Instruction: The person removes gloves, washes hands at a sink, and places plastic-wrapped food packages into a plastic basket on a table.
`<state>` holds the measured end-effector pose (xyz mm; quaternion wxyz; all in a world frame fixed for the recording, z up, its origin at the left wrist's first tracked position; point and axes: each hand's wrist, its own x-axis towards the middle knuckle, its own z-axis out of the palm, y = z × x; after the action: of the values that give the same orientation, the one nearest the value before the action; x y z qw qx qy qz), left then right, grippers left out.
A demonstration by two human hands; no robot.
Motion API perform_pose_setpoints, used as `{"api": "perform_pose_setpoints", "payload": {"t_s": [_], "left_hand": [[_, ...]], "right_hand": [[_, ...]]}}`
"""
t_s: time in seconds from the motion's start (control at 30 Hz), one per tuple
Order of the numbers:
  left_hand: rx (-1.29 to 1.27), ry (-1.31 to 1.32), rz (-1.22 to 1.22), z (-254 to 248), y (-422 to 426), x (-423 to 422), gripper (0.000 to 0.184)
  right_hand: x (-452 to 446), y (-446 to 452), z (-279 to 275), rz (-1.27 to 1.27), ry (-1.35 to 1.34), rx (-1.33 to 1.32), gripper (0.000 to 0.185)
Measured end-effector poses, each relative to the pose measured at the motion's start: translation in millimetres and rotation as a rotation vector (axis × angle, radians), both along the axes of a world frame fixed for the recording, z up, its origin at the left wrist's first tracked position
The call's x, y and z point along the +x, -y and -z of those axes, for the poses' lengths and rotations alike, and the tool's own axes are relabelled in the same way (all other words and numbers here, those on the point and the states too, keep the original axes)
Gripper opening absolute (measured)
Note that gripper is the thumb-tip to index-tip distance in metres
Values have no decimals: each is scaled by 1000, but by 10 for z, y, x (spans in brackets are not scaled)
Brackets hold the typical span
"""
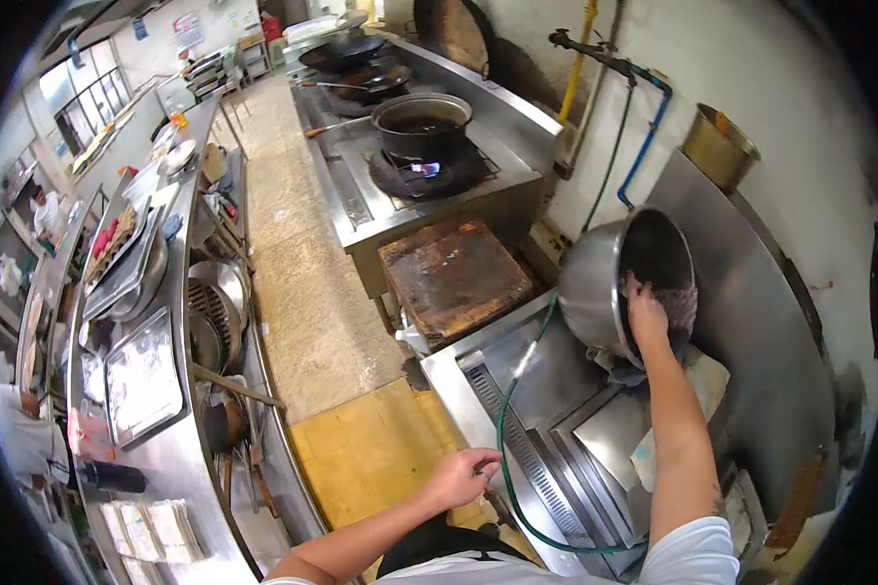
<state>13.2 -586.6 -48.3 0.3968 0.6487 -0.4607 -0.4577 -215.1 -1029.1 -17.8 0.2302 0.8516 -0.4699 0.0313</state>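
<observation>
A large steel pot [595, 278] lies tipped on its side, its dark mouth turned toward the right. Inside that mouth is my right hand [646, 312], fingers bent close to the rim. Beside its fingers shows a pinkish-grey patch [677, 308], perhaps a cloth; what the hand grips is unclear. My left hand [463, 478] hovers at the steel counter's front edge, fingers curled loosely, nothing visible in them. Its fingertips are close to a green hose [502, 429], which loops down the counter; whether they touch I cannot tell.
A grooved steel counter [566, 468] lies before me. Beyond are a rusty square block [458, 278] and a stove with a wide pot [421, 122] over a flame. A brass-coloured pot [720, 146] sits on the ledge. Left, a worktable holds a tray [144, 380]; people stand behind it.
</observation>
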Motion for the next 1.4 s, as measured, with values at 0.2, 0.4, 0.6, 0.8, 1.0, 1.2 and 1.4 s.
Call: {"api": "perform_pose_setpoints", "payload": {"t_s": [0.2,0.4,0.6,0.8,1.0,1.2,1.4], "left_hand": [[-55,81,-58,-44,-242,168,26],[-45,102,-125,-283,-635,-8,28],[-11,51,-307,-407,-1226,-386,30],[11,34,-514,-320,-2088,-777,30],[81,99,-812,-81,-3074,-888,29],[84,138,-1077,-80,-3803,-682,30],[23,31,-1326,65,-4680,-170,34]], "right_hand": [[46,-172,31,82,20,228,60],[-74,-563,-265,59,665,248,36],[207,-2468,-481,-192,1428,845,5],[557,-4692,329,-609,965,1270,11],[787,-5538,270,-635,491,1472,20],[1387,-6034,463,-819,514,1633,26],[2385,-6939,530,-903,91,1754,32]]}}
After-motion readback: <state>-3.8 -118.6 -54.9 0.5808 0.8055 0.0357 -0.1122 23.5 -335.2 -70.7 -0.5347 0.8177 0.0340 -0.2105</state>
